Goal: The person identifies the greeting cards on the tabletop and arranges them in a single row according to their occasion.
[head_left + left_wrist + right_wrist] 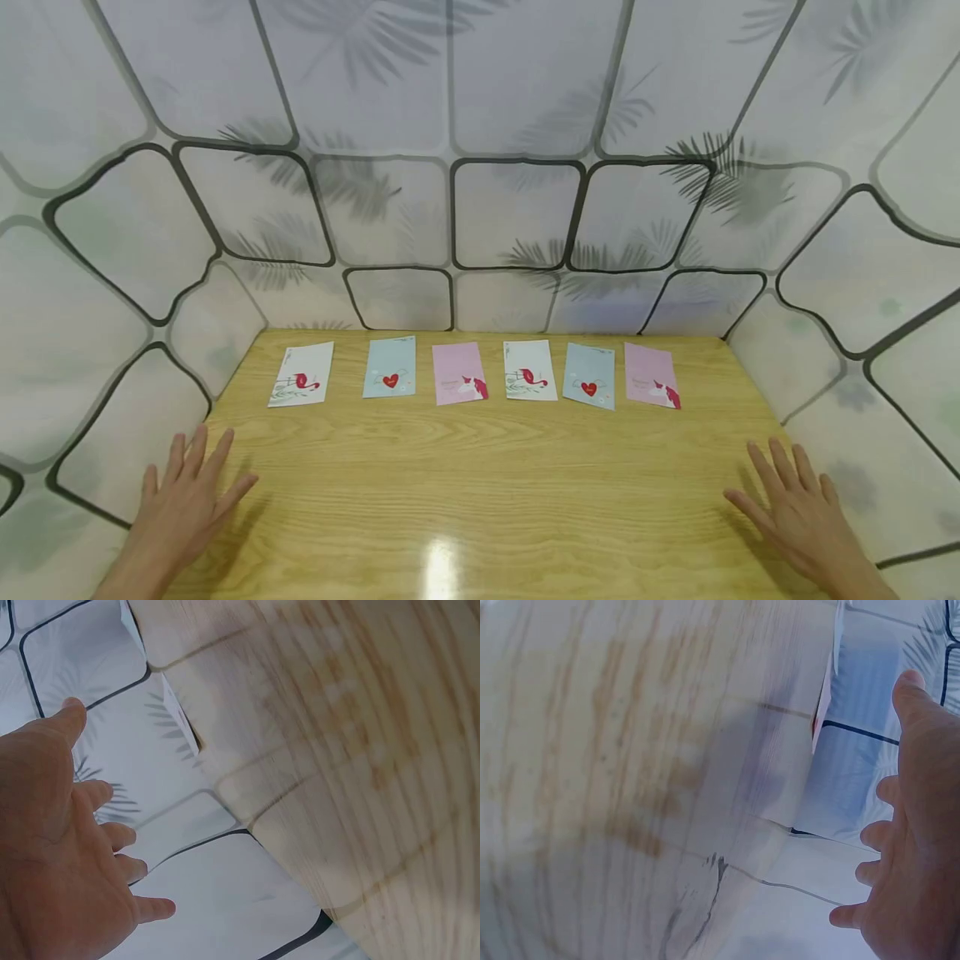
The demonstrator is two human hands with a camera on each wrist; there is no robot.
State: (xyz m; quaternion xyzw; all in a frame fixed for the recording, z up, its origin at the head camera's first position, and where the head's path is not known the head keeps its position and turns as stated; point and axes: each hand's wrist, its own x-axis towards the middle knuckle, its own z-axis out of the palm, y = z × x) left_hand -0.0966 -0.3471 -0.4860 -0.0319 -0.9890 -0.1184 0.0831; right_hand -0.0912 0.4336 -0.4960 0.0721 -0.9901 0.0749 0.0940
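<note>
Several cards lie in a row along the far side of a wooden table (450, 475) in the head view. From the left come a white flamingo card (300, 375), a light blue heart card (390, 367) and a pink unicorn card (459, 373). The same three designs repeat: a second white flamingo card (529, 371), a second light blue heart card (589, 375) and a second pink unicorn card (652, 375). My left hand (183, 500), fingers spread, is at the table's left side, nearest the first flamingo card. Likewise spread, my right hand (802, 508) is at the right side. Both hold nothing.
A patterned curtain (517, 217) with dark outlines and leaf prints stands behind the table and along both sides, close beside each hand. A bright light reflection shows on the table near its front.
</note>
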